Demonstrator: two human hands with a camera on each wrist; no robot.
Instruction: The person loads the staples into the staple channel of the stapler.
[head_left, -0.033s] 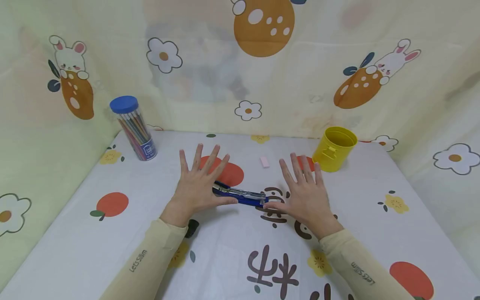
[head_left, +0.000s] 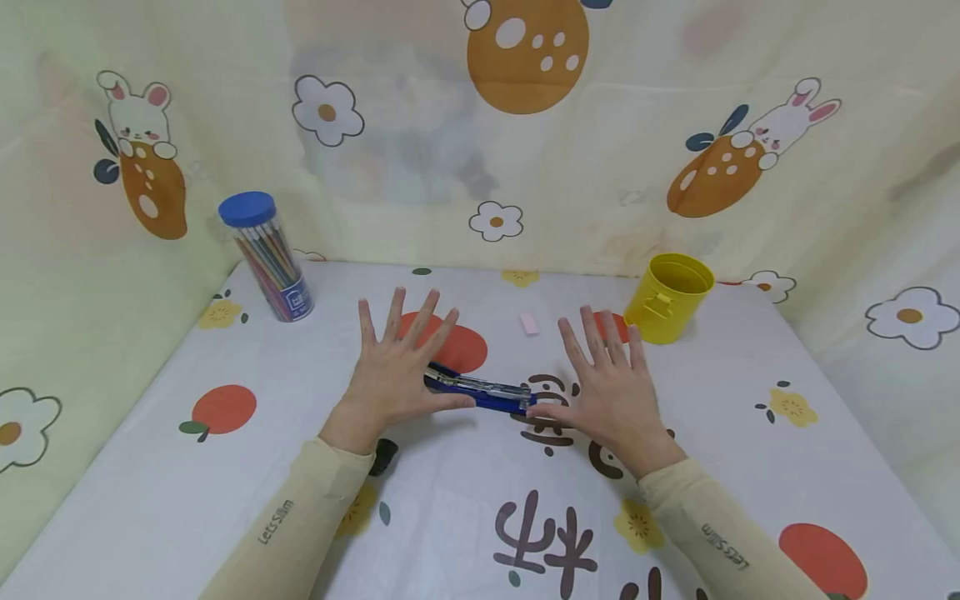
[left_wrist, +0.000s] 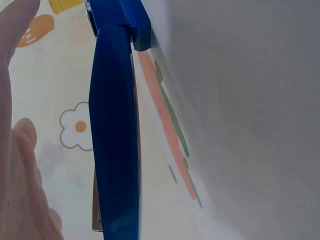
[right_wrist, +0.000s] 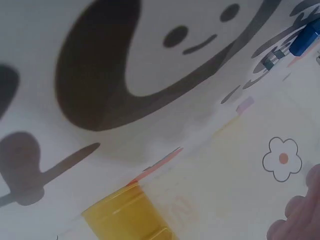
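Note:
A blue stapler (head_left: 480, 392) with a bare metal top lies on the table between my two hands. My left hand (head_left: 393, 371) has its fingers spread and covers the stapler's left end from above. My right hand (head_left: 615, 387) is also spread, its thumb tip by the stapler's right end. Whether either hand touches the stapler I cannot tell, but neither grips it. The left wrist view shows the stapler's blue body (left_wrist: 115, 135) close up, with part of the hand along the left edge. Only a blue end of the stapler (right_wrist: 306, 39) shows in the right wrist view.
A clear jar of pencils (head_left: 273, 258) with a blue lid stands at the back left. At the back right is a yellow cup (head_left: 667, 304) with a small handle. A small pink block (head_left: 529, 324) lies beyond the stapler. Patterned cloth (head_left: 420, 183) hangs behind the table.

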